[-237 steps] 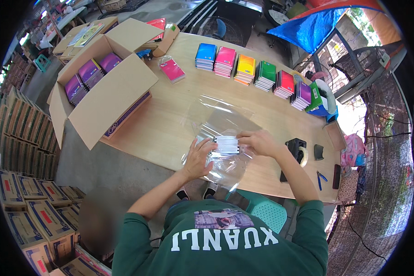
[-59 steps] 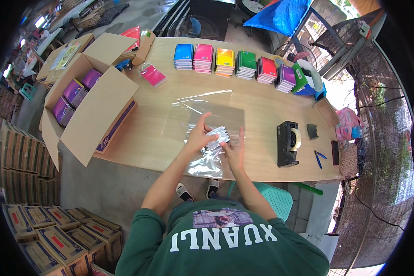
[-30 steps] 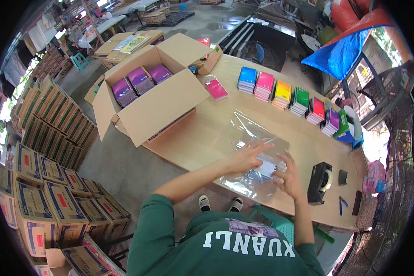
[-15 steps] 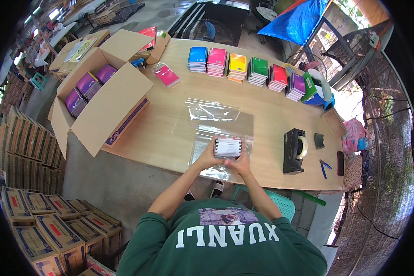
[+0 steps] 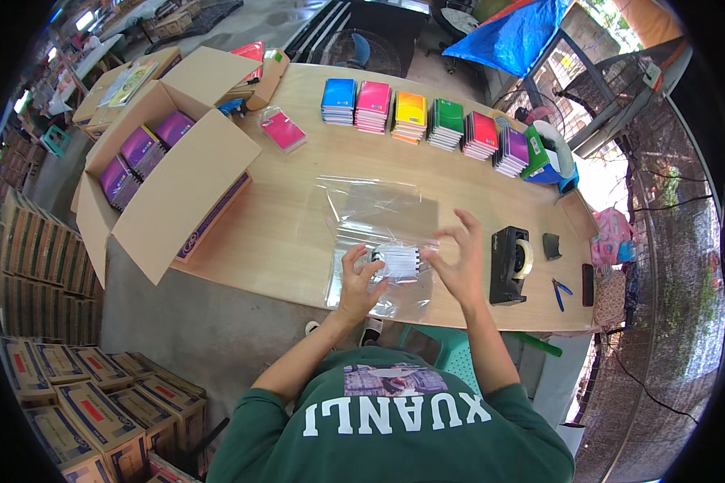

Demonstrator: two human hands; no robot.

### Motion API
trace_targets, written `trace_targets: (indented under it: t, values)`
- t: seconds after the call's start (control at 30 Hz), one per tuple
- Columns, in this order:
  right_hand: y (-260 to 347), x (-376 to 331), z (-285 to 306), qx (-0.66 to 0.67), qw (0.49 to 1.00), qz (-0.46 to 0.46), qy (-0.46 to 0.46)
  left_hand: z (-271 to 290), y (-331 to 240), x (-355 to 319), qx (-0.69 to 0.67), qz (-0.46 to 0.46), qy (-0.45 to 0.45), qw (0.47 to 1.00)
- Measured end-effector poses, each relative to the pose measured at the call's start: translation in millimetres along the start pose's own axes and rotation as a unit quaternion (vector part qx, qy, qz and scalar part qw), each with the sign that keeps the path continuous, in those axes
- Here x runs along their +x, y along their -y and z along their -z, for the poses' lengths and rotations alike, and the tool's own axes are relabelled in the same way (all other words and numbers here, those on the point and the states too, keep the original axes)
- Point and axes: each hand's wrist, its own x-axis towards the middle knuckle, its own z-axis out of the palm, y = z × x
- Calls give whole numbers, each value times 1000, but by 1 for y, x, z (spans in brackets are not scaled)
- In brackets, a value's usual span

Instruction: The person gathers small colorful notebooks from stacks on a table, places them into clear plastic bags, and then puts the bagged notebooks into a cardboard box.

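Note:
A small stack of notebooks (image 5: 399,262), its white page edges and dark bindings facing up, stands on clear plastic sheets (image 5: 370,200) near the table's front edge. At the stack's left side, my left hand (image 5: 359,283) has curled fingers held apart, the thumb close to the stack. My right hand (image 5: 461,264) is raised at the right side, thumb near the stack's edge and the other fingers spread. Whether either hand touches the thin clear film cannot be made out. To the right stands a black tape dispenser (image 5: 507,266) with a roll of tape.
Coloured notebook stacks (image 5: 409,117) line the table's (image 5: 286,233) far side. A wrapped pink notebook pack (image 5: 284,131) lies beside an open carton (image 5: 181,193) of purple packs. Blue-handled pliers (image 5: 560,295) lie at right. Sealed cartons (image 5: 97,414) fill the lower left; a green stool (image 5: 457,354) is below the table.
Both hands have let go of the notebook stack and moved apart. The right hand has risen and shifted right; the left has opened beside the stack. The whole view has shifted slightly.

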Motion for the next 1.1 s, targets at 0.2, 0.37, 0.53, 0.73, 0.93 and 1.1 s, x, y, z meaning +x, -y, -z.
trace_targets:
  t: [0.2, 0.37, 0.53, 0.73, 0.93, 1.1]
  values:
    - [-21, 37, 8, -106, 990, 20, 96, -6, 1, -3, -178, 132, -78, 972]
    - [34, 24, 25, -308, 886, 250, 239, -14, -3, -8, -126, 132, -63, 981]
    - [16, 27, 30, -121, 962, 202, 138, -2, -10, -3, -22, 59, 6, 998]
    - [-21, 49, 12, -193, 973, 84, 93, 29, -13, 22, 111, -105, 139, 978]
    - [8, 64, 41, -156, 871, 245, 396, 49, 8, 59, 105, -186, 304, 929]
    - [-31, 81, 5, -199, 792, 301, 492, 60, 17, 90, 119, -254, 423, 861]
